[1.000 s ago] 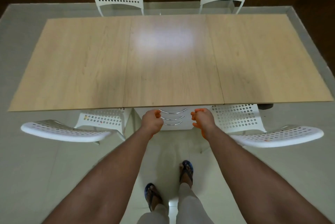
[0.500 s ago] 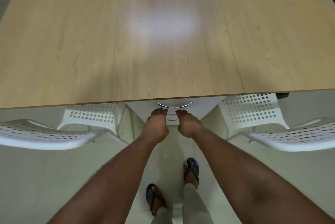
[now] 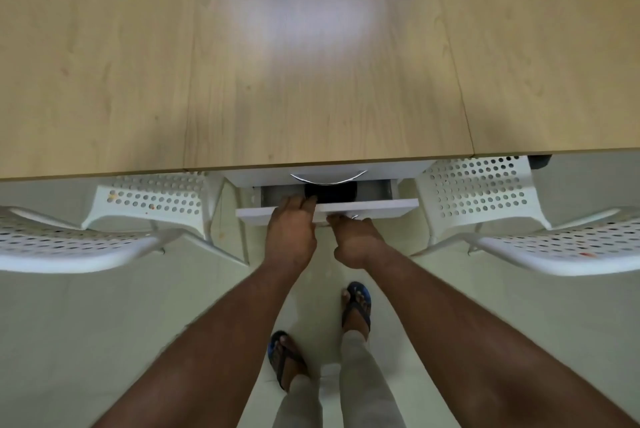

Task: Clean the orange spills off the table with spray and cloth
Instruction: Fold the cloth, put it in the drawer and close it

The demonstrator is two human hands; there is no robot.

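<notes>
Pulled out since the earlier frame, a white drawer [image 3: 367, 208] now projects from under the table [image 3: 311, 81] edge, long axis 9-to-3 o'clock.
Left hand [image 3: 292, 230] reaches straight-fingered over the drawer front toward a dark round object [image 3: 334, 193]; right hand [image 3: 356, 237] curls on the front's handle. Perforated chairs [image 3: 156, 201] flank both sides.

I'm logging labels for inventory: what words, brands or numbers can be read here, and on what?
None: no text shows on the table, the open drawer, the chairs or the dark object inside the drawer.
</notes>
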